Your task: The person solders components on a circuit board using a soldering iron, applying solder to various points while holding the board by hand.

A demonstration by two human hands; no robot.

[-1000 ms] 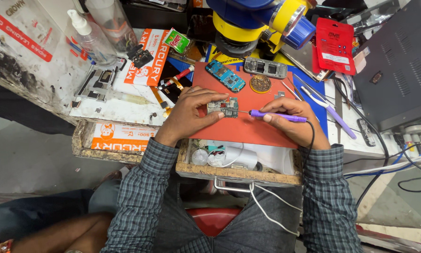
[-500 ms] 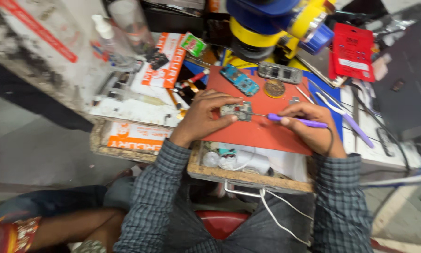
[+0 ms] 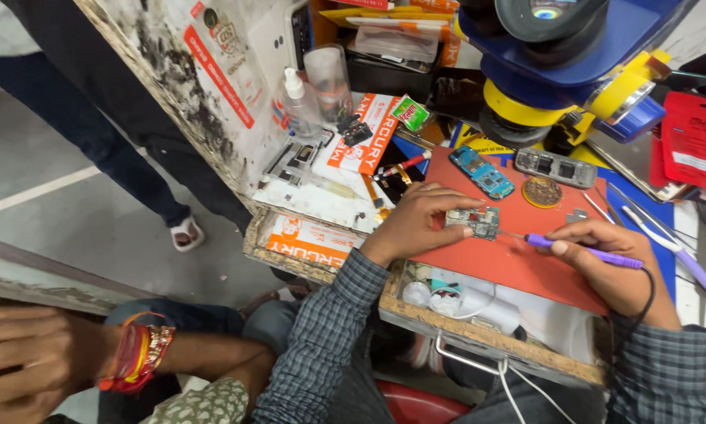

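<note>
Resting under left hand [image 3: 416, 224], circuit board [image 3: 473, 222] meets right hand's [image 3: 616, 263] soldering iron [image 3: 585, 251].

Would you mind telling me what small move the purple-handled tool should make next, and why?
Probably ease the tip a touch further onto the small circuit board. The left hand pins the board on the red mat, and the right hand holds the purple-handled tool with its tip at the board's right edge.
</note>
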